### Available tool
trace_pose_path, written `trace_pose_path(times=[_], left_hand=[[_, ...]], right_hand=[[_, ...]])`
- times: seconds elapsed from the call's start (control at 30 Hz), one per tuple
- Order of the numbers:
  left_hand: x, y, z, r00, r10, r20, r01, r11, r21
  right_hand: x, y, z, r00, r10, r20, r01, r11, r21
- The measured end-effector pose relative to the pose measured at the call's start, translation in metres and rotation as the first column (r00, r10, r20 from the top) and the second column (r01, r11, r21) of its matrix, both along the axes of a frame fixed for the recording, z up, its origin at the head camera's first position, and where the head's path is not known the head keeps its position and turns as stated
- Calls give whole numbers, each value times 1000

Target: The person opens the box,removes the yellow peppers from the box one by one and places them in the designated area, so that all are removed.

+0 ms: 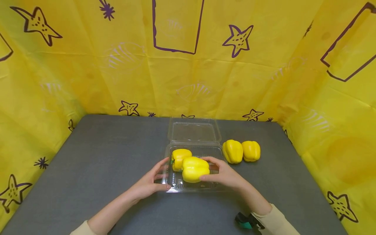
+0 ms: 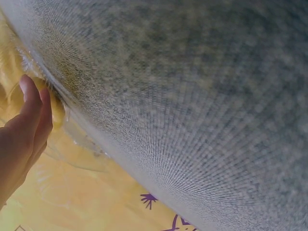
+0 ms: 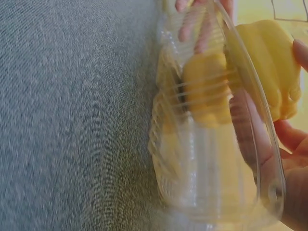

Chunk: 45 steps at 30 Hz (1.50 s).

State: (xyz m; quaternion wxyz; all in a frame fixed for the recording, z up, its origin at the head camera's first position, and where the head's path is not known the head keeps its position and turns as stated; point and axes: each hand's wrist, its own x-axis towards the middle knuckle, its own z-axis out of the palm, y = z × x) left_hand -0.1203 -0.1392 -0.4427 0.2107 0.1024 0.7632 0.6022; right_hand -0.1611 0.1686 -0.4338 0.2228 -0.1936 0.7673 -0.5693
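A yellow bell pepper is gripped by my right hand, thumb on its near side and fingers behind it. It is over a clear plastic clamshell container. Another yellow bell pepper lies in the container's left part, its green stem facing left. My left hand is at the container's left side, thumb by the near corner and the other fingers extended along the rim. Through the clear wall, the right wrist view shows the pepper inside, with the held pepper above the rim.
The container's lid lies open toward the back. Two more yellow bell peppers, one nearer and one farther right, sit right of the container. A grey table bears everything, with yellow patterned cloth around it.
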Motion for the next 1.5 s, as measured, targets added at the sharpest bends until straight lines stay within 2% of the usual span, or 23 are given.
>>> trace_pose_path(times=[0.1,0.33,0.53,0.67,0.93,1.33,1.5], left_hand=[[0,0,-1,1000,6,7,-6,1000,-5],[-1,1,-3,1000,8,13,-8,1000,3],[-1,1,-3,1000,1,17,-1,1000,13],[-1,1,-3,1000,1,18,-1,1000,12],[-1,1,-3,1000,3,15,-3,1000,6],[-1,1,-3,1000,5,17,-5,1000,7],[-1,1,-3,1000,11,19,-11,1000,1]], right_hand=[[1,5,2,1000,-29,5,29,1000,7],[3,15,8,994,-99,-44,101,994,43],[7,24,11,980,-190,-53,192,980,51],[9,29,13,968,-247,-53,250,966,65],[12,39,16,940,-339,-48,339,941,-3],[12,52,17,887,-458,-50,460,887,28],[12,60,18,864,-500,-62,502,865,12]])
